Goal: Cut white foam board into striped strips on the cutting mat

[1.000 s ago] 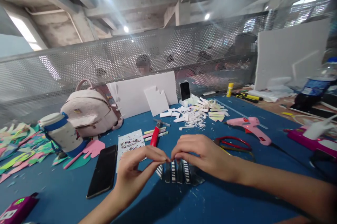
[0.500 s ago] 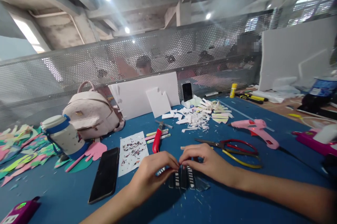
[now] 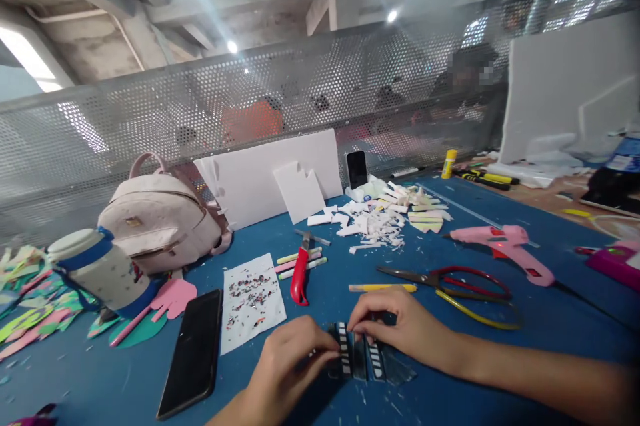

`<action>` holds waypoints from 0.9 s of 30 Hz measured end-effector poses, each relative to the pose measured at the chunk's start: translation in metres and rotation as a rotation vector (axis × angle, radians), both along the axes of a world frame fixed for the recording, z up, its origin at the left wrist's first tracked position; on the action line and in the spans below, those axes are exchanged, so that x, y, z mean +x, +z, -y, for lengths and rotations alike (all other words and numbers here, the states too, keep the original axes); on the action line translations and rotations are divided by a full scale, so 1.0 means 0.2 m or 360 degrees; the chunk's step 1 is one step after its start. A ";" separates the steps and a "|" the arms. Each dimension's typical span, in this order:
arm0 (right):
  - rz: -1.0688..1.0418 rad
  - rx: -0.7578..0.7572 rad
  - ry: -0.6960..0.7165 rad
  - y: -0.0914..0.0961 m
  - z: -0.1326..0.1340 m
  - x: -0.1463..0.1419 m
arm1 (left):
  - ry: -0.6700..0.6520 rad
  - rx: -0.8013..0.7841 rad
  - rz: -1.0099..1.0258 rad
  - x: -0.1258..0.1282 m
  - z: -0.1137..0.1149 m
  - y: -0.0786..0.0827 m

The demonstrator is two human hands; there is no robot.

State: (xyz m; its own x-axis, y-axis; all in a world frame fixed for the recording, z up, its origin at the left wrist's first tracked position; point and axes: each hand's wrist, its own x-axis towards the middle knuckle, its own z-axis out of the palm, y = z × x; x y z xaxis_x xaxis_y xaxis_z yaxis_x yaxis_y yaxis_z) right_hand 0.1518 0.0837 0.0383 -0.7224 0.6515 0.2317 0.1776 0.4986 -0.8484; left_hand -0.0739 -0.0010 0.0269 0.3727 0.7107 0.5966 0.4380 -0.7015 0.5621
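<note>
A small dark piece with rows of white bars [image 3: 345,358] lies on the blue table in front of me; it looks like several strips side by side. My left hand [image 3: 293,363] pinches its left edge, thumb and fingers closed. From the right, my right hand [image 3: 397,323] has its fingertips pinched together at the piece's upper part, covering some of it. A clear, dark-looking flap [image 3: 397,367] spreads at the piece's right end. Just beyond my right hand lies a yellow pencil-like stick [image 3: 383,288].
Red-and-yellow-handled scissors [image 3: 450,283] and a pink glue gun [image 3: 505,243] lie right. Ahead are a red-handled cutter [image 3: 300,276], chalk-like sticks [image 3: 287,266] and white scraps [image 3: 375,226]. Leftward are a speckled paper [image 3: 250,326], phone [image 3: 193,353], bottle [image 3: 100,273] and backpack [image 3: 160,226].
My hands have moved slightly apart, the left drawing down and leftward over the piece's edge. More of the striped piece and the yellow stick now shows. The view has shifted a little.
</note>
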 end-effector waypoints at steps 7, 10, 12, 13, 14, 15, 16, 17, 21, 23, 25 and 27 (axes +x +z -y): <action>-0.0048 0.0200 0.0035 0.00 0.03 0.00 | 0.0175 0.0030 -0.0428 0.01 -0.03 -0.04; -0.0085 0.0008 0.0009 0.01 0.03 -0.01 | 0.0172 0.0031 -0.0473 0.03 -0.02 -0.02; -0.0128 -0.0272 0.0042 0.02 0.03 -0.02 | 0.0137 0.0133 -0.0380 0.05 -0.01 0.01; -0.0148 -0.0392 0.0063 0.01 0.03 -0.03 | 0.0068 0.0208 -0.0331 0.05 0.00 0.03; -0.0156 -0.0460 0.0078 0.01 0.04 -0.03 | -0.0029 0.0273 -0.0294 0.06 0.00 0.05; -0.0146 -0.0470 0.0084 0.01 0.04 -0.03 | -0.0164 0.0314 -0.0266 0.08 0.00 0.05; -0.0117 -0.0435 0.0093 0.00 0.05 -0.04 | -0.0317 0.0333 -0.0228 0.09 -0.01 0.05; -0.0083 -0.0369 0.0109 0.00 0.05 -0.04 | -0.0455 0.0327 -0.0187 0.10 -0.01 0.04; -0.0007 -0.0043 0.0210 -0.02 0.07 -0.03 | -0.0454 0.0219 -0.0035 0.14 0.00 -0.04; -0.0034 0.0083 0.0226 -0.03 0.08 -0.03 | -0.0286 0.0145 -0.0022 0.15 0.01 -0.06; -0.0058 0.0117 0.0247 -0.04 0.09 -0.04 | -0.0223 0.0161 -0.0012 0.16 0.01 -0.05; -0.0070 0.0114 0.0255 -0.05 0.10 -0.04 | -0.0270 0.0270 -0.0049 0.17 0.01 -0.03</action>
